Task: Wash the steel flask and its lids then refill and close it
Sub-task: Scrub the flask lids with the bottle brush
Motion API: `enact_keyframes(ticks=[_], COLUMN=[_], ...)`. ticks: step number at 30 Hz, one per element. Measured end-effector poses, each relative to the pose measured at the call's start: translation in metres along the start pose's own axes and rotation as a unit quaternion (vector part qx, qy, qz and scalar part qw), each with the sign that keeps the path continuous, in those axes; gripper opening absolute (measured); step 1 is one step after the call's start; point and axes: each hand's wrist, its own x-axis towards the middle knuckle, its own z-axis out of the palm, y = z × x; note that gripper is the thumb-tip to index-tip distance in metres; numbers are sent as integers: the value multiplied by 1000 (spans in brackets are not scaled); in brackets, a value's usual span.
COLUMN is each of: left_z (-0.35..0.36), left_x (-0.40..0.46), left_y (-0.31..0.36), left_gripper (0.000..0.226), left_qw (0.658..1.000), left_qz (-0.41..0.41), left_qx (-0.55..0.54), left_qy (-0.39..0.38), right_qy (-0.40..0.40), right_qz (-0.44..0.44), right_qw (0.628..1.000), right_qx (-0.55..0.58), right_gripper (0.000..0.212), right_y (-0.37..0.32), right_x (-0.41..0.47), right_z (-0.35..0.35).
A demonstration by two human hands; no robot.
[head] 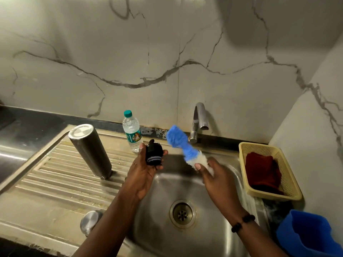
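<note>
The steel flask (pixel 90 151) stands upside down on the ribbed drainboard, left of the sink. My left hand (pixel 143 171) grips a black inner lid (pixel 154 154) over the basin's left edge. My right hand (pixel 213 173) holds a blue and white bottle brush (pixel 181 145) by its white end, the blue head pointing up toward the tap. A round steel outer lid (pixel 90 220) lies on the drainboard near the front, partly hidden by my left forearm.
A steel sink (pixel 213 210) with a drain (pixel 182 214) lies below both hands. The tap (pixel 198 121) stands behind it, no water running. A plastic water bottle (pixel 131 130) stands at the back. A yellow basket (pixel 289 175) with red cloth sits right; a blue tub (pixel 310 232) sits lower right.
</note>
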Motion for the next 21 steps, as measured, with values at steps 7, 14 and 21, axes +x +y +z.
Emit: enact_keyframes(ticks=[7,14,21], left_z=[-3,-8,-6], left_x=[-1,0,1], left_y=[-2,-1,-6], left_gripper=[44,51,52], left_qw=[999,998,998], left_qz=[-20,-52,-46], left_qx=[-39,-19,-25], left_qy=[3,-4,36], right_qy=[-18,-31,15], right_qz=[6,-10,-6], right_qw=[999,999,997], right_qx=[41,-13,-80], right_gripper=[47,51,27], right_y=[-4,-9,-1], right_x=[-2,2,6], right_z=[4,0,-3])
